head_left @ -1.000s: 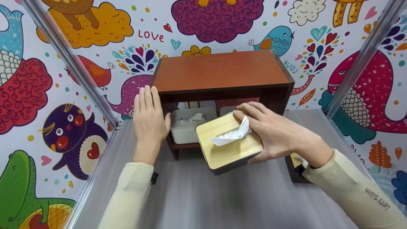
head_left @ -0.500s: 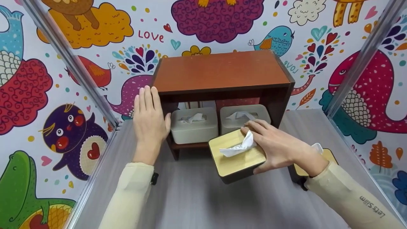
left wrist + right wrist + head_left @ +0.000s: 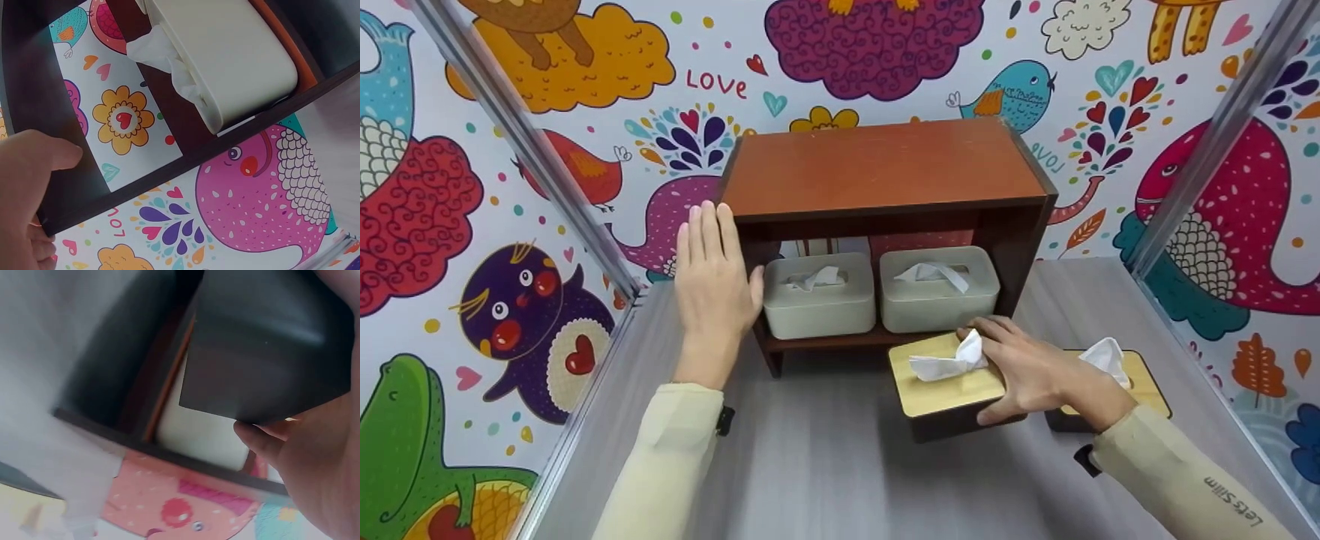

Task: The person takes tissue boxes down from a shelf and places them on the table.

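Observation:
My right hand (image 3: 1031, 367) grips a black tissue box (image 3: 939, 396) with a pale wooden lid and a white tissue poking up, in front of the shelf's right half. In the right wrist view, its plain dark side (image 3: 270, 343) fills the upper right, a fingertip at its edge. My left hand (image 3: 714, 281) lies along the left side of the brown wooden shelf (image 3: 885, 169), fingers straight and together, thumb at the front edge. Inside the shelf, two light grey tissue boxes stand side by side, a left one (image 3: 821, 319) and a right one (image 3: 937, 309).
A second wood-lidded black tissue box (image 3: 1147, 382) stands on the grey table (image 3: 825, 465) at right, partly behind my right wrist. Patterned walls (image 3: 870, 45) with metal corner posts (image 3: 529, 150) enclose the table on the back and sides.
My right hand has moved the black tissue box right and down, away from the shelf front, uncovering the right grey tissue box. My left hand has stayed in place.

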Demonstrator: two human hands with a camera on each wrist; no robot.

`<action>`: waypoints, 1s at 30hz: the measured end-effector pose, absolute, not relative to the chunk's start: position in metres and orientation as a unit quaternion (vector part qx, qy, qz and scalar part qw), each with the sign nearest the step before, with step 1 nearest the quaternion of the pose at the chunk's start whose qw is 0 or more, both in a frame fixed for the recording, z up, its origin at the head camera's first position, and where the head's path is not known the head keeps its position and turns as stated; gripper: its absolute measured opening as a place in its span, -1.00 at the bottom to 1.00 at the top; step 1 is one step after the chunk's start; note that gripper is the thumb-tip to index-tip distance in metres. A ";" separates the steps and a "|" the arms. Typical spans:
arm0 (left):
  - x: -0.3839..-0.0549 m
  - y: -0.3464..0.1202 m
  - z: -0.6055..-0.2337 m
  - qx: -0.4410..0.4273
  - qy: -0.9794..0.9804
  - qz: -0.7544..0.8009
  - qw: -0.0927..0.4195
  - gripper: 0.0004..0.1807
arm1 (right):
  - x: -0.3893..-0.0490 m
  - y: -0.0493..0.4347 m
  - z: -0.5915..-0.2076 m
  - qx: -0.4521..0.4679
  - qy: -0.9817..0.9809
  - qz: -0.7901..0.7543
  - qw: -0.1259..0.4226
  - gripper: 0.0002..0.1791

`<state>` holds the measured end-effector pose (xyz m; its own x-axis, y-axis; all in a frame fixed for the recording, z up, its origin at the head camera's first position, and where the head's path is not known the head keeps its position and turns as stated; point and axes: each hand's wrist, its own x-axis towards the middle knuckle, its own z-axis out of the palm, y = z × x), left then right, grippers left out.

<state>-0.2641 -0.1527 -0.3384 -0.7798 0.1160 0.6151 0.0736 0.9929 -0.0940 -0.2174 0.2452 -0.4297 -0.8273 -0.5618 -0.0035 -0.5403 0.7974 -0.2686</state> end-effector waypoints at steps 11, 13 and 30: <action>-0.264 -0.153 -0.339 -0.051 -0.942 0.030 0.330 0.03 | -0.223 0.268 -0.476 -0.240 0.961 -0.125 0.064 0.33; -0.264 -0.153 -0.339 -0.050 -0.943 0.029 0.328 0.04 | -0.223 0.272 -0.483 -0.238 0.961 -0.124 0.058 0.31; -0.264 -0.152 -0.338 -0.047 -0.945 0.033 0.323 0.02 | -0.224 0.292 -0.537 -0.204 0.972 -0.107 0.034 0.31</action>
<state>-0.2639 -0.1521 -0.3383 -0.7864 0.1107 0.6077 0.0675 0.9933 -0.0936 -0.2240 0.2917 -0.5368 -0.9140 -0.4050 -0.0226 -0.3903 0.8933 -0.2230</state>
